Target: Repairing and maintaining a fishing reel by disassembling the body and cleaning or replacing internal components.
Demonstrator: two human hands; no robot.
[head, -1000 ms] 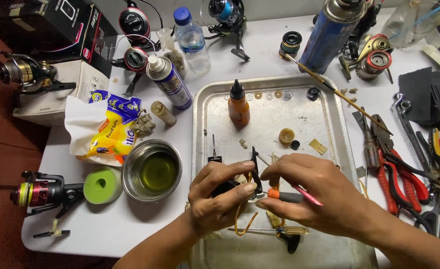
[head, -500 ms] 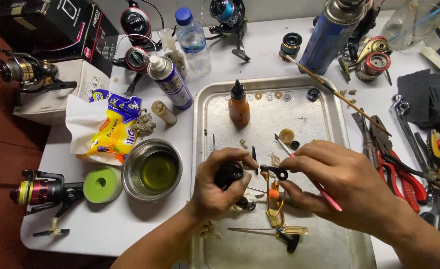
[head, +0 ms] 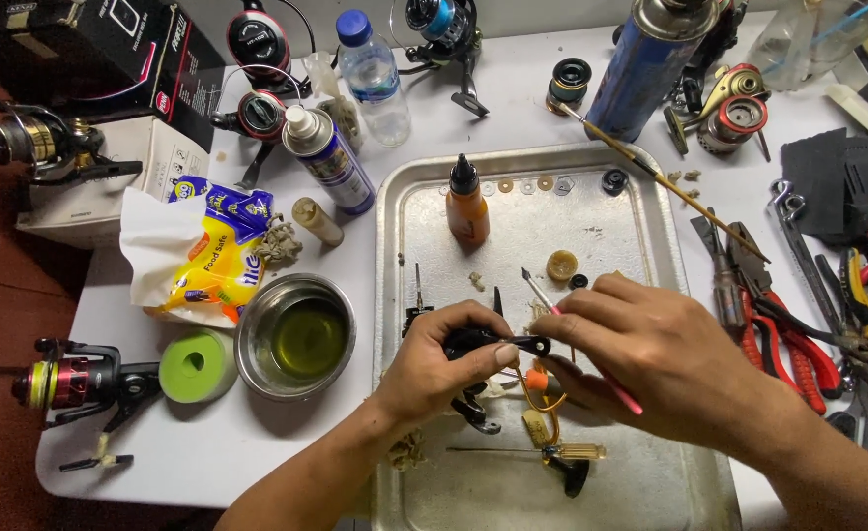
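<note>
My left hand [head: 439, 369] grips a small black reel part [head: 498, 344] over the metal tray [head: 640, 206]. My right hand [head: 650, 349] holds a thin red-handled brush [head: 577, 339] between its fingers, tip pointing up and left, and its fingertips touch the black part. Under the hands lie an orange wire bail [head: 542, 398], a black handle piece [head: 478, 413] and a small yellow-handled screwdriver [head: 552, 452]. An orange dropper bottle [head: 466, 205] stands upright at the tray's far side, with small washers [head: 542, 184] and a tan round piece [head: 562, 265] nearby.
Left of the tray: a steel bowl of yellowish liquid [head: 296, 336], a green tape roll [head: 196, 366], a tissue pack [head: 213, 251], a spray can [head: 326, 157], a water bottle [head: 370, 74]. Fishing reels [head: 70, 379] sit around the table. Pliers and wrenches [head: 798, 305] lie right; a blue gas canister [head: 645, 64] stands behind.
Both hands have risen a little toward the tray's middle, carrying the black part and the brush. The bail and screwdriver beneath are more exposed.
</note>
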